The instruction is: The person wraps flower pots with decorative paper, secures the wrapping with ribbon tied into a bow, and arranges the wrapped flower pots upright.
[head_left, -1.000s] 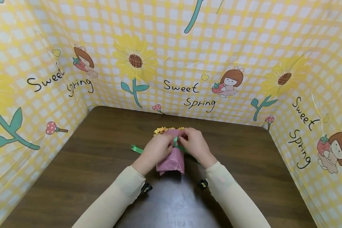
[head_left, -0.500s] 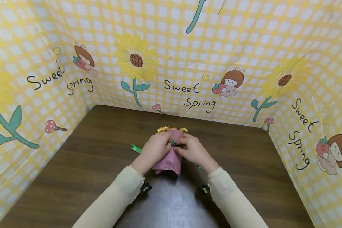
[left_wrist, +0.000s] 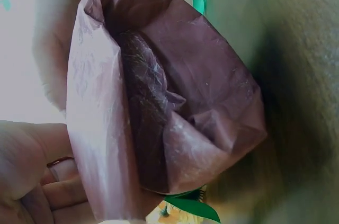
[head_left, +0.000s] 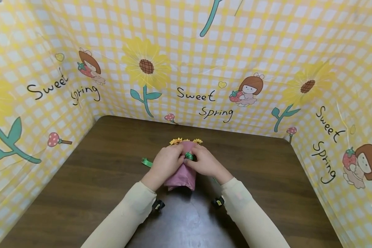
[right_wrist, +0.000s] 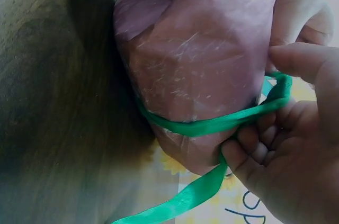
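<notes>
A small bouquet in pink wrapping paper (head_left: 181, 177) lies on the table, its yellow flowers (head_left: 175, 141) at the far end. Green ribbon (head_left: 189, 156) circles the wrapping and gathers in a bunched knot on top. My left hand (head_left: 167, 162) pinches the ribbon from the left side of the knot, fingertips partly hidden. From the right, my right hand (head_left: 207, 163) holds the ribbon between curled fingers and thumb. A ribbon tail (right_wrist: 185, 203) hangs below that hand in the right wrist view. The left wrist view looks into the paper's open, folded end (left_wrist: 148, 107).
Another ribbon end (head_left: 147, 162) sticks out leftward on the dark wooden table (head_left: 96, 193). A yellow checked cloth (head_left: 186, 62) with printed flowers surrounds the table at the back and sides. Black wrist straps (head_left: 158, 205) sit at the sleeves.
The ribbon, stretched upright between my fingers earlier, is now bunched low at the knot. My right hand has come down and closer to the left. The paper's near end has swung slightly left.
</notes>
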### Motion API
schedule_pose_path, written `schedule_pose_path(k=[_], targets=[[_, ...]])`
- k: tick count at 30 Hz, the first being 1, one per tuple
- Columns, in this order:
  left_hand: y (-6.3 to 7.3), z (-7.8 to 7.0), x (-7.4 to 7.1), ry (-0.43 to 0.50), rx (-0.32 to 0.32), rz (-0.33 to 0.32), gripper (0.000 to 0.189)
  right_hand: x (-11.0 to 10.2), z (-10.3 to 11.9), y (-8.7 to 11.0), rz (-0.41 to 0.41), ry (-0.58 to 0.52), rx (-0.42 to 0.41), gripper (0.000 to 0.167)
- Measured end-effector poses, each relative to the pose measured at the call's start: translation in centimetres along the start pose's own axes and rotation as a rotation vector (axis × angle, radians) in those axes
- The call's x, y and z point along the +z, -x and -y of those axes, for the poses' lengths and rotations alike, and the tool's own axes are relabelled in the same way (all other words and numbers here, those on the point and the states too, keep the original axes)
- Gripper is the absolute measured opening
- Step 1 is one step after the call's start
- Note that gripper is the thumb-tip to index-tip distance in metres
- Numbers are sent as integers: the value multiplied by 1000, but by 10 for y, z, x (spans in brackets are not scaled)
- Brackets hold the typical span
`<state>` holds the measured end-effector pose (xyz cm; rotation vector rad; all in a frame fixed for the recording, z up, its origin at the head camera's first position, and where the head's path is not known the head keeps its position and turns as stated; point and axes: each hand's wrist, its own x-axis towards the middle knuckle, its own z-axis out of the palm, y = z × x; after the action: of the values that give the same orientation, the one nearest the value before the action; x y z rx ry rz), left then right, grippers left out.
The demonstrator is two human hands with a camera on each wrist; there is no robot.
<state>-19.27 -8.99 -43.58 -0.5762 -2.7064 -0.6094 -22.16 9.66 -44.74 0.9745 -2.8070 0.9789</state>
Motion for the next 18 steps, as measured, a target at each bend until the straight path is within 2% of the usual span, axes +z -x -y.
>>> schedule_pose_path(k=[3, 7, 14, 16, 18], targets=[[1, 2, -1, -10, -9, 10, 22, 1, 0, -2, 2, -6, 16, 31], [0, 2, -1, -13, -27, 28, 22, 0, 3, 2, -72, 5, 69, 20], [1, 2, -3, -15, -41, 39, 21, -7, 16, 19, -248, 264, 71, 10], [1, 1, -3, -14, -39, 40, 20, -8, 18, 24, -269, 257, 77, 5], [0, 1, -4, -10, -41, 41, 18, -10, 20, 29, -282, 174, 101, 4]])
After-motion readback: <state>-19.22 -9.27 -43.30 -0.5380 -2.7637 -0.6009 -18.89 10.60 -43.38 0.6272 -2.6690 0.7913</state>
